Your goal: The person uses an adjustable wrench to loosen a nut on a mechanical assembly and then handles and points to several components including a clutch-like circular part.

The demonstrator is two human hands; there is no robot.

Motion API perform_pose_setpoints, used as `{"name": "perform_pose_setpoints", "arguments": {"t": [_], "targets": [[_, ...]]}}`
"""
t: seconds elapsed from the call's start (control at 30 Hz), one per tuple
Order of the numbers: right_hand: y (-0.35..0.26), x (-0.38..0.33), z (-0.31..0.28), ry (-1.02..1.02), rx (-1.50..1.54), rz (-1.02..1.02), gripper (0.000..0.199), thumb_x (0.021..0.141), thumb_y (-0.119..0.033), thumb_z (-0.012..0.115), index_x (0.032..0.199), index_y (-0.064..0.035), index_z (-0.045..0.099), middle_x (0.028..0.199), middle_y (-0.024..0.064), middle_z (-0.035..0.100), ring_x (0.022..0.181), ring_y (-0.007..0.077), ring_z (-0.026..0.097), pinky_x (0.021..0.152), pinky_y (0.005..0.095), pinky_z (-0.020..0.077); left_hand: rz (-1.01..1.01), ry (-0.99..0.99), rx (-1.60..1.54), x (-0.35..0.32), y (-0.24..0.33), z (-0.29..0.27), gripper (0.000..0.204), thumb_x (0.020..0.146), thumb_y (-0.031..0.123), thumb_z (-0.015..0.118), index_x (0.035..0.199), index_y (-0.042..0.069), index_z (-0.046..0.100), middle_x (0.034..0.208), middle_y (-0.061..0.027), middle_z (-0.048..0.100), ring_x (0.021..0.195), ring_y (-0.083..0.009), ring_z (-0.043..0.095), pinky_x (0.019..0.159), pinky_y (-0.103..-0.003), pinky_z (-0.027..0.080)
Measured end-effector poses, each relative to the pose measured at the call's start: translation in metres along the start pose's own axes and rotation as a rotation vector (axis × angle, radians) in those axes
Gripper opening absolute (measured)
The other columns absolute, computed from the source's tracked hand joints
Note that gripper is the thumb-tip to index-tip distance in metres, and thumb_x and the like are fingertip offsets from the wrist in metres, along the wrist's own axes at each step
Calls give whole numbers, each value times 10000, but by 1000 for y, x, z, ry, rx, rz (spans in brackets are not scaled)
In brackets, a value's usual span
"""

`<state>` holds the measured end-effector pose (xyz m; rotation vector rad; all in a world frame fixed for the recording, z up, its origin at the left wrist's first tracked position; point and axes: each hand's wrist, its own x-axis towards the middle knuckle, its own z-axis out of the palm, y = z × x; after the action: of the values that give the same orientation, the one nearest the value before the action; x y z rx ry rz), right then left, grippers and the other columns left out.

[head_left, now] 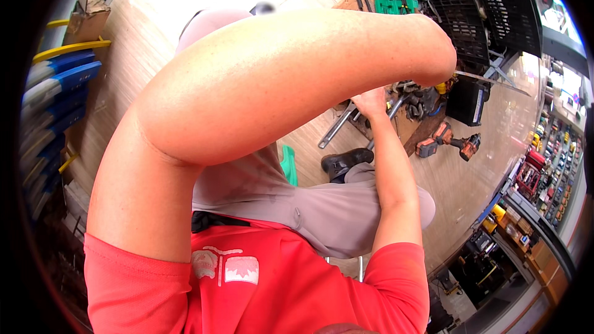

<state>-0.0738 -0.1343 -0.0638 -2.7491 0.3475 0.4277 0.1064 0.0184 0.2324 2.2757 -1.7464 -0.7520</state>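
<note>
Left hand point(440, 65) closed on saw blade point(489, 78), held over metal parts point(413, 100) | right hand point(370, 102) pressed on parts, grip cannot be told | blade is best kept level, parts braced firmly.

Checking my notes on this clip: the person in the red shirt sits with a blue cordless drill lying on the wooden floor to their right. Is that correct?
Not quite. The cordless drill on the wooden floor is orange and black, not blue; the head view shows it lying to the right of the person's right hand. The red shirt and its place are as you say.
</note>
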Motion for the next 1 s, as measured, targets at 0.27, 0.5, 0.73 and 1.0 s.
{"name": "perform_pose_setpoints", "arguments": {"t": [0.27, 0.5, 0.73, 1.0], "targets": [[-2, 0, 8, -48, -21, 20, 1076, 702, -304, 869, 1536, -52, 237, 1553, 197, 299, 1379, 419, 358, 1140, 495, 349, 2, 22, -12, 0, 0, 2, 218, 781, 98, 714, 984, 66, 789, 946, -96, 750, 897, -278, 725, 708, -411, 578], [-4, 1, 10, -8, -32, 21, 1018, 697, -284, 851, 1491, -19, 273, 1488, 219, 352, 1336, 421, 394, 1116, 492, 371, -15, -44, -7, 4, -1, 3, 347, 828, 202, 706, 1170, 162, 751, 1129, -77, 733, 1025, -295, 693, 829, -454, 561], [-4, 1, 10, 38, -37, 6, 1034, 682, -287, 861, 1488, -17, 273, 1490, 216, 357, 1329, 424, 398, 1119, 491, 362, -13, 7, -6, 1, 0, 2, 242, 778, 100, 728, 1011, 79, 788, 980, -92, 752, 923, -266, 724, 717, -410, 578], [1, 6, 4, -16, 48, 29, 976, 694, -302, 873, 1474, -77, 332, 1464, 204, 396, 1325, 420, 408, 1106, 505, 370, 1, 5, 16, 2, 0, 4, 244, 768, 107, 744, 1006, 81, 790, 973, -88, 754, 920, -261, 724, 712, -411, 580]]}}
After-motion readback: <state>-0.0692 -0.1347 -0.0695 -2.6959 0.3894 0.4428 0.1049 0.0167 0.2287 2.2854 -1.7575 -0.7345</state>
